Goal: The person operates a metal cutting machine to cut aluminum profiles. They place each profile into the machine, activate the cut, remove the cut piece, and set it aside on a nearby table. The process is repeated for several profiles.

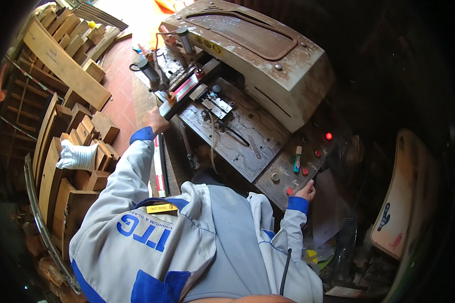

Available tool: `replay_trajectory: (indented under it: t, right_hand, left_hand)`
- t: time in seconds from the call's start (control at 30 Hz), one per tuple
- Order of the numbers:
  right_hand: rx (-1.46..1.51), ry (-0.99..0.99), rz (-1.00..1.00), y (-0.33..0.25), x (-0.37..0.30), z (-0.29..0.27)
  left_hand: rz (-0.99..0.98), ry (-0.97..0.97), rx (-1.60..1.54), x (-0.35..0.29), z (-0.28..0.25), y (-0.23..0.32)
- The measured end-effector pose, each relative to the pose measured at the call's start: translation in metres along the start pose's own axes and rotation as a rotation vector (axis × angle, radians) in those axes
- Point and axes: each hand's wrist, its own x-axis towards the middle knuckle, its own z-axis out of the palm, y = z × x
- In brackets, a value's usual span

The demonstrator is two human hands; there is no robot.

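At the near left edge of the machine table [247, 146], my left hand [155, 120] is closed around the end of a dark metal profile [187, 87] with a red-and-white strip along it. The profile lies across the table under upright clamps [149, 70]. Beside it sits a small metal stop block [217, 107]. My right hand [306, 191] is at the near right corner of the control panel [268, 178], fingers curled at its edge, close to a red button [289, 191]. Its fingertips are partly hidden.
A large dusty machine hood [268, 60] rises behind the table. On the panel are a glowing red light [329, 136] and a green-and-white tube [297, 159]. Another striped profile [161, 166] stands by my left arm. Wooden pieces [60, 60] are stacked left; a chair back [397, 197] is at right.
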Motion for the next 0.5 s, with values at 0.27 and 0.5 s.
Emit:
replay_trajectory:
  t: [0.27, 0.5]
  right_hand:
    - [-0.015, -0.065, -0.015, -0.015, -0.023, -0.007]
    - [-0.127, -0.071, -0.111, -0.034, -0.035, -0.01]
  left_hand:
    - [0.017, 0.0, -0.056, 0.015, 0.015, -0.011]
    - [0.015, 0.015, -0.049, 0.016, 0.02, -0.013]
